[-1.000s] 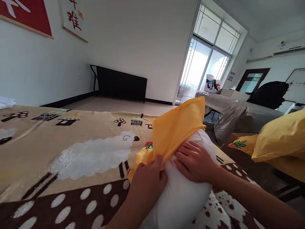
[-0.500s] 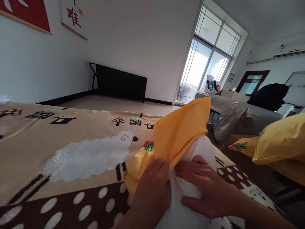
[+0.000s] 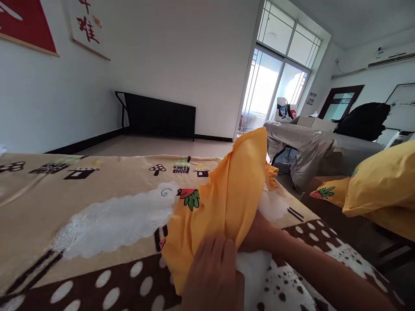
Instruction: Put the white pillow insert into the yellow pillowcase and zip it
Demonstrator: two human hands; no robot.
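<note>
A yellow pillowcase (image 3: 223, 194) with a printed carrot stands up in folds on the patterned blanket (image 3: 129, 190). My left hand (image 3: 215, 268) is closed on its near edge, knuckles up. Behind the raised cloth, my right hand (image 3: 256, 231) reaches inside the opening; its fingers are hidden by the fabric. A white pillow (image 3: 254, 270) shows below my right wrist, partly covered by the case, and more white shows to the right of it.
Another yellow pillow (image 3: 382, 181) lies at the right, past the blanket's edge. Further back are plastic-wrapped furniture (image 3: 311, 147) and a black bundle (image 3: 363, 121). A black folded frame (image 3: 158, 115) leans on the far wall, left of a glass door (image 3: 272, 82).
My right hand has moved from the top of the white pillow into the pillowcase. The yellow cloth now covers more of the pillow. My left hand has shifted down and nearer.
</note>
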